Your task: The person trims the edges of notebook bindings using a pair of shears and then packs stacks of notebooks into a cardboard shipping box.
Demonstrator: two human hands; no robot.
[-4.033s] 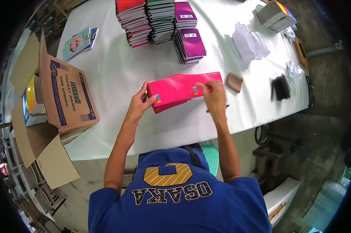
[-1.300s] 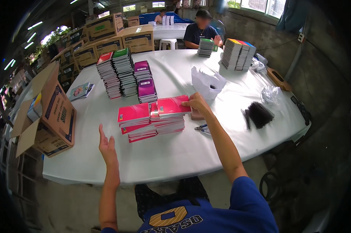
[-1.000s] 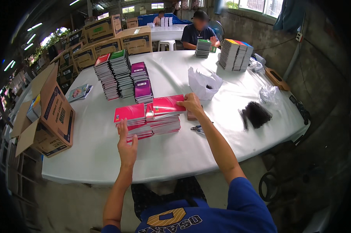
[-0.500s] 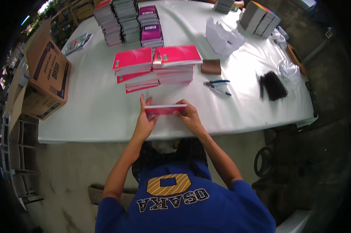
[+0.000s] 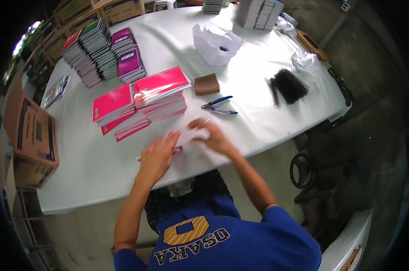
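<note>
A pink-covered notebook [image 5: 179, 149] lies at the near part of the table, mostly hidden under my left hand [image 5: 158, 156], which grips it with the fingers together. Its pink edge shows on both sides of that hand. White pages [image 5: 186, 137], smeared by motion, stand out between my hands. My right hand [image 5: 211, 137] is just right of these pages, blurred, its thumb and fingers curved and apart. Beyond my hands rise two side-by-side stacks of pink spiral notebooks [image 5: 161, 86]. Blue-handled pliers [image 5: 218, 106] rest past my right hand, near a brown block [image 5: 206, 84].
Taller stacks of purple notebooks [image 5: 131, 63] and green-topped notebooks [image 5: 95, 36] stand at the far left. An open cardboard box [image 5: 35, 140] is at the left edge. Black spiral coils [image 5: 290, 86], a crumpled white bag [image 5: 217, 45] and clear plastic [image 5: 304, 61] lie to the right.
The view has turned, so the table sits differently. The notebook, held up between both hands before, is now low under my left hand. My right hand has come off its right end.
</note>
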